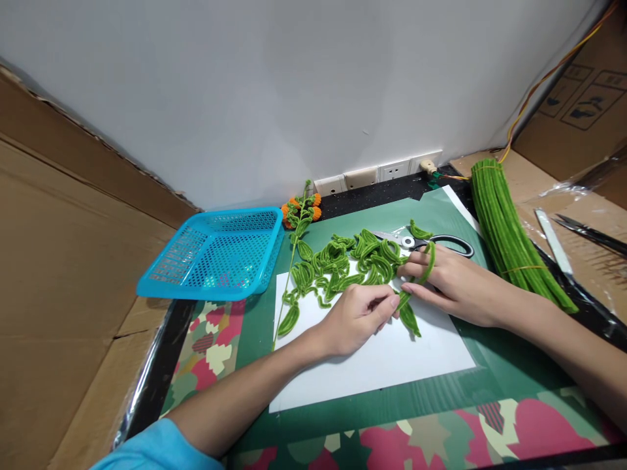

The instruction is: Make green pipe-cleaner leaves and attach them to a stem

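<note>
Over the white paper (372,365), my left hand (360,318) is closed in a pinch on a green pipe cleaner (430,262). My right hand (448,284) is closed on the same pipe cleaner, whose loose end loops up past the fingers. A leaf shape (409,318) of green pipe cleaner shows below the fingertips; whether it joins the held piece is hidden. Just beyond the hands lies a heap of bent green pipe-cleaner leaves (337,264). Scissors (416,243) with dark handles lie behind my right hand, beside a single leaf (418,230).
A blue mesh basket (220,251) stands at the left. A stem with orange blossoms (301,212) lies near it. At the right are a tied bundle of green pipe cleaners (514,235), a white-handled tool (553,241) and dark pliers (592,234). Wall sockets (394,171) line the back.
</note>
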A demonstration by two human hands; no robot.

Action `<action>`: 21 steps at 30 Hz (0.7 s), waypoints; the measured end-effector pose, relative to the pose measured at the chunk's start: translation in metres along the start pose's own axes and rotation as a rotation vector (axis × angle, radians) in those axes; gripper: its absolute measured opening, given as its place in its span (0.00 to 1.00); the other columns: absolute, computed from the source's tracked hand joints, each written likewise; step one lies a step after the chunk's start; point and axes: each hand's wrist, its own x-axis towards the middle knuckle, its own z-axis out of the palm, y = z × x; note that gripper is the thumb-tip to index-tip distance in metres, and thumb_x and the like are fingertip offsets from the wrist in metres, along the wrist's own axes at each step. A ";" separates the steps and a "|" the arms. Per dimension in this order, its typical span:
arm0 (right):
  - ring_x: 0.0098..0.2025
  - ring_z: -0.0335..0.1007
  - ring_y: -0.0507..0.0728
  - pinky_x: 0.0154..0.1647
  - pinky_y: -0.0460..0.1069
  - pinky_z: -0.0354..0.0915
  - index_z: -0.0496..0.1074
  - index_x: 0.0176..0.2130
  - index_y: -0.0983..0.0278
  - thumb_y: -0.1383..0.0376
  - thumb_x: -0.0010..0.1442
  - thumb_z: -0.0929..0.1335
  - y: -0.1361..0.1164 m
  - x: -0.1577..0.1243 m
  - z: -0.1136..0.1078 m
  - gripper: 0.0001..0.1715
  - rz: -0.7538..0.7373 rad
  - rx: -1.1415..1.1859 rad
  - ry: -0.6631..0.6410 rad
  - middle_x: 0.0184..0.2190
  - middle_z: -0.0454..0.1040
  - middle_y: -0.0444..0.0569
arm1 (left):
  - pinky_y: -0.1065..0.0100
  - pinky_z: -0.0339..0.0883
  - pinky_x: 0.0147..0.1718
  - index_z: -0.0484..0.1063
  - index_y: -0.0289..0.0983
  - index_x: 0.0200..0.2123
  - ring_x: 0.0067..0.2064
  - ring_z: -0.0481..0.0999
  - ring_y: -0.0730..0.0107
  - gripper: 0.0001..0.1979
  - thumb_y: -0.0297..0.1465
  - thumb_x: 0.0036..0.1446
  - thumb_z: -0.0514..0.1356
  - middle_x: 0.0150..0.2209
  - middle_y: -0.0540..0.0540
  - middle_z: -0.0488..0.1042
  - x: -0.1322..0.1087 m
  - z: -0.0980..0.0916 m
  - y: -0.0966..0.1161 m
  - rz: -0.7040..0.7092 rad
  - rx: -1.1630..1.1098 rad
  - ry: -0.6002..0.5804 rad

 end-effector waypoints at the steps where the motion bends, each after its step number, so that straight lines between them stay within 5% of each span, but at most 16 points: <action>1: 0.39 0.70 0.61 0.44 0.57 0.62 0.72 0.40 0.62 0.58 0.80 0.58 0.000 0.000 0.000 0.20 0.000 0.000 -0.001 0.36 0.73 0.51 | 0.68 0.58 0.32 0.68 0.36 0.29 0.29 0.66 0.75 0.23 0.41 0.77 0.53 0.26 0.53 0.68 0.000 0.000 0.000 -0.001 -0.001 -0.002; 21: 0.41 0.70 0.62 0.45 0.57 0.63 0.73 0.43 0.63 0.59 0.80 0.59 0.001 0.000 0.001 0.19 0.001 0.002 -0.003 0.38 0.75 0.53 | 0.69 0.58 0.32 0.68 0.36 0.29 0.29 0.66 0.75 0.23 0.41 0.77 0.53 0.26 0.53 0.68 0.000 0.000 -0.001 0.002 0.004 -0.003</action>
